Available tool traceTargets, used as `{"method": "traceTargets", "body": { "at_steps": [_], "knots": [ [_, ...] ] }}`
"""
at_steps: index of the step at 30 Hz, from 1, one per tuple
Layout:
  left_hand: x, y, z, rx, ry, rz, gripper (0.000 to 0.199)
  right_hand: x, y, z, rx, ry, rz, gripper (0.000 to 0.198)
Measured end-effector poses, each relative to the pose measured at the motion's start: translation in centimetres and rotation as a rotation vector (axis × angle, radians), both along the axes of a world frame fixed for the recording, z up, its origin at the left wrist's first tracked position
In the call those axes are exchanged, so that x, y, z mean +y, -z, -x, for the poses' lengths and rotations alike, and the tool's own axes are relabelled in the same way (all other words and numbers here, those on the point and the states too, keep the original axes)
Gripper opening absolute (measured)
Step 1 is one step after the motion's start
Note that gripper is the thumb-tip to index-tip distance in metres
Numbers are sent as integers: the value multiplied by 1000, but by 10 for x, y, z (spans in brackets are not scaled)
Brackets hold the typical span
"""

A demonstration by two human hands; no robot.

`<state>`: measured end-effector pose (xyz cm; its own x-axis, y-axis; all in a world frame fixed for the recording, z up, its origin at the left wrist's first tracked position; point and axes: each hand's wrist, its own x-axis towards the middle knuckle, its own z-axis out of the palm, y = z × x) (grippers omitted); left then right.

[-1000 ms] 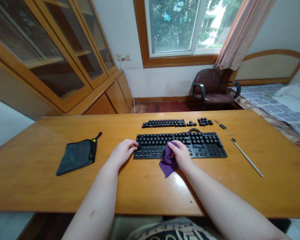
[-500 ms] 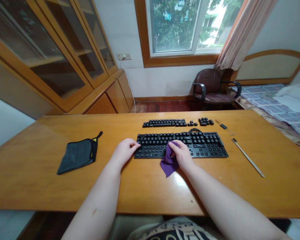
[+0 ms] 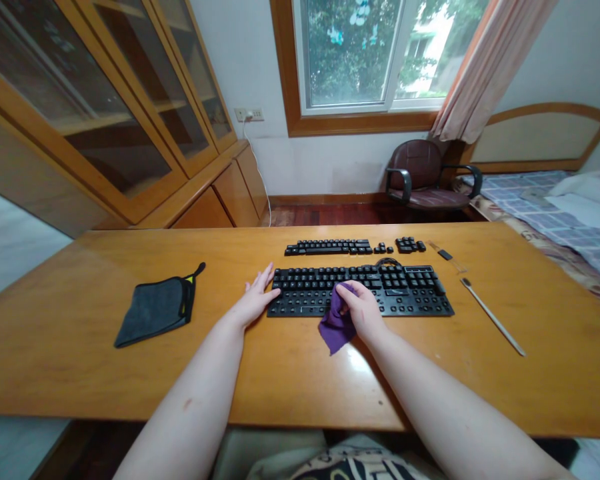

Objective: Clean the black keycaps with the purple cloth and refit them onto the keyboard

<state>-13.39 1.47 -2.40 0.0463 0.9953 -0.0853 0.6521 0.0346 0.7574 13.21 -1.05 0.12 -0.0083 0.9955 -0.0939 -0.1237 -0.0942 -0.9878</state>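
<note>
Half-bare keyboard [image 3: 400, 308] on the desk [image 3: 300, 393]
Right hand [image 3: 364, 310] has a purple cloth [image 3: 337, 331] pinched over the keyboard's front edge, left hand [image 3: 251, 303] has fingers spread loose, thumb at the keyboard's left end (loose keys [image 3: 330, 247] lined up behind)

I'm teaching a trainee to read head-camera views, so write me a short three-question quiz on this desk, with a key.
1. What is the right hand holding?
2. True or false: the thin dark-tipped stick lies to the right of the keyboard.
3. Where is the long row of loose keycaps?
a) On the near side of the keyboard
b) On the far side of the keyboard
c) Under the left hand

Key: 1. A purple cloth. 2. True. 3. b.
</note>
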Motion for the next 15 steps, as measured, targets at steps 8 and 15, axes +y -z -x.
{"method": "traceTargets", "body": {
  "at_steps": [8, 15],
  "knots": [
    [2, 1, -3, -153, -46, 78, 59, 1, 5, 0, 7, -4, -7, 29],
    [2, 0, -7, -280, -162, 53, 62, 3, 4, 0, -19, -3, 1, 29]
  ]
}}
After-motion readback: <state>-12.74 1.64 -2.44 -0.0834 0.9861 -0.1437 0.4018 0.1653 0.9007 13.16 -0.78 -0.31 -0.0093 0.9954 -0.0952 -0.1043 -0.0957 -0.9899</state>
